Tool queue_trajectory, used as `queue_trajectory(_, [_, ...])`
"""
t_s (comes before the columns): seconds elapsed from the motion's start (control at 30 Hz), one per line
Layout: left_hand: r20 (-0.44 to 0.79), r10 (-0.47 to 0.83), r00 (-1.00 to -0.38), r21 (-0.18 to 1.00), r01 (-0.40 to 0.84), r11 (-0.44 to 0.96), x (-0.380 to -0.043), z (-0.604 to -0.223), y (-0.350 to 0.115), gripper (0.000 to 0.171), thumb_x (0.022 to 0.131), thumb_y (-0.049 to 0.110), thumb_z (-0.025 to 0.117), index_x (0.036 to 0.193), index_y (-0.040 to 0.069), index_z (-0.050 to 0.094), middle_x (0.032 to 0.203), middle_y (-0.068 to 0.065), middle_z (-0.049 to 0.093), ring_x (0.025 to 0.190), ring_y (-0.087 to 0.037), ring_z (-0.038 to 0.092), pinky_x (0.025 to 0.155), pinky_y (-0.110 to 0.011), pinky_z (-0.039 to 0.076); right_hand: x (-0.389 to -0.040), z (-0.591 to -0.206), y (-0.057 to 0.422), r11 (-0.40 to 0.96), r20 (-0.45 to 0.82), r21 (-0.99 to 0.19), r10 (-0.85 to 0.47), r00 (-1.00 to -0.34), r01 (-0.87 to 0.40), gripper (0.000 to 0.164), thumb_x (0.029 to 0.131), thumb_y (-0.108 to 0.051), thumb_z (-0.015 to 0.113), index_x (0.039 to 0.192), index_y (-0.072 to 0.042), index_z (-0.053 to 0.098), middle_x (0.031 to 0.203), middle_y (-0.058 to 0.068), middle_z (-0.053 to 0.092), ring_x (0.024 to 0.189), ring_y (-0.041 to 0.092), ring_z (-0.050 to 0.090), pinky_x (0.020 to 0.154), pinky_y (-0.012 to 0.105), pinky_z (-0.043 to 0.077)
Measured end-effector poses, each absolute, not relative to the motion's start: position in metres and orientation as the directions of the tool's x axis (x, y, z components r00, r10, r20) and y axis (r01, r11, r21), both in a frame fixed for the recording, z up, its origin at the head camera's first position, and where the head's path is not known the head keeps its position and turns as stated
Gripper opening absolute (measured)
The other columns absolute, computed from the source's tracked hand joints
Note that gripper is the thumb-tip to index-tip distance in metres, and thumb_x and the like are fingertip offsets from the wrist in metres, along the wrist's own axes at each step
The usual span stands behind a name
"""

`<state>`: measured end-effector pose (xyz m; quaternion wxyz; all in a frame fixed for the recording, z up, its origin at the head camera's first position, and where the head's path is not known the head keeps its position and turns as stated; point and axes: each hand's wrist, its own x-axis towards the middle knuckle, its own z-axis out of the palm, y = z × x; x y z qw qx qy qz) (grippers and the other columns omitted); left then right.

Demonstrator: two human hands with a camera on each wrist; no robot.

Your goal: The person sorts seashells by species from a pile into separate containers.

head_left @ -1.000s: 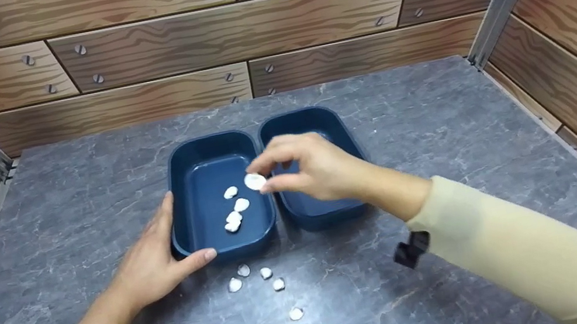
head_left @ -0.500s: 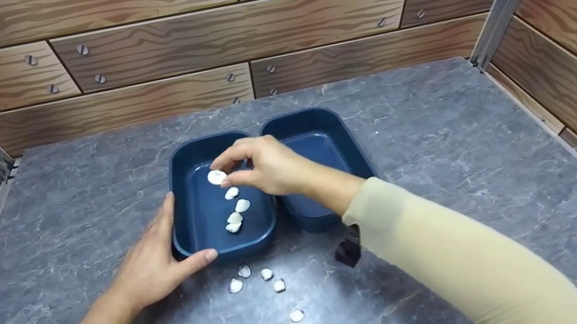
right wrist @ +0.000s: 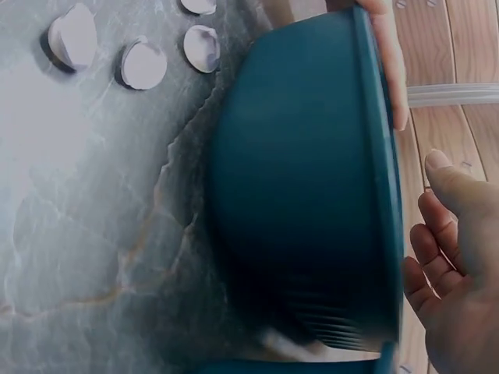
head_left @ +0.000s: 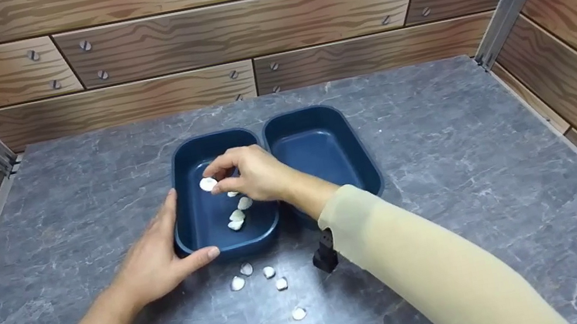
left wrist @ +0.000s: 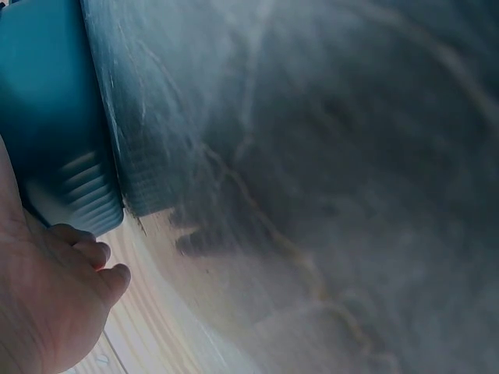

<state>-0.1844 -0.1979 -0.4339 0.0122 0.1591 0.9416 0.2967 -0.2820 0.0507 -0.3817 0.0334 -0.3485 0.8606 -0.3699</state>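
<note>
In the head view my right hand point(head_left: 255, 174) pinches a white seashell point(head_left: 208, 184) between thumb and fingertips, over the left of two dark blue bins point(head_left: 191, 209). Several white shells point(head_left: 237, 216) lie on that bin's floor, one partly covered by the right hand. My left hand point(head_left: 149, 266) rests against the same bin at its near left corner, fingers along the left side and thumb along the front rim. The right wrist view has the bin's outer wall point(right wrist: 304, 156) beside my right hand point(right wrist: 460, 265); the pinched shell is not visible there.
Several more shells point(head_left: 237, 283) lie loose on the grey marbled table point(head_left: 442, 158) in front of the left bin. A second blue bin point(head_left: 316, 151), with no shells visible inside, stands close on its right. Wood-patterned walls point(head_left: 241, 30) enclose the back and sides.
My right hand has moved left with the pinched shell, from between the bins to over the left bin, then slightly lower. My left hand has stayed on the bin.
</note>
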Motion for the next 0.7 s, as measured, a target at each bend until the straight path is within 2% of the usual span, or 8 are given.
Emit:
queue_trajectory(0.3, [0.057, 0.299, -0.953, 0.568, 0.277, 0.775, -0.1843, -0.4340, -0.1992, 0.123, 0.090, 0.068, 0.074, 0.172, 0.011, 0.002, 0.175, -0.020, 0.017, 0.157, -0.041, 0.026, 0.121, -0.066, 0.030, -0.2855, -0.3912, 0.0488, 0.536, 0.159, -0.647, -0.601, -0.783, -0.542, 0.030, 0.096, -0.024, 0.083, 0.124, -0.013, 0.080, 0.110, 0.002, 0.077, 0.102, 0.015, 0.068, 0.092, 0.028, 0.053])
queue_trajectory(0.53, [0.085, 0.312, -0.946, 0.562, 0.304, 0.769, -0.1842, -0.4334, -0.1994, 0.122, 0.091, 0.066, 0.074, 0.171, 0.009, 0.002, 0.174, -0.023, 0.018, 0.156, -0.043, 0.027, 0.120, -0.067, 0.030, -0.2859, -0.3924, 0.0474, 0.537, 0.149, -0.643, -0.612, -0.776, -0.547, 0.044, 0.098, -0.026, 0.081, 0.138, -0.011, 0.073, 0.124, 0.008, 0.076, 0.120, 0.021, 0.068, 0.107, 0.039, 0.051])
queue_trajectory(0.7, [0.069, 0.302, -0.951, 0.563, 0.287, 0.775, -0.1840, -0.4335, -0.1990, 0.123, 0.091, 0.069, 0.073, 0.171, 0.009, 0.002, 0.174, -0.022, 0.017, 0.156, -0.043, 0.026, 0.120, -0.067, 0.030, -0.2845, -0.3901, 0.0495, 0.531, 0.166, -0.663, -0.583, -0.796, -0.527, 0.044, 0.097, -0.027, 0.081, 0.137, -0.012, 0.073, 0.122, 0.007, 0.076, 0.117, 0.020, 0.068, 0.104, 0.037, 0.052])
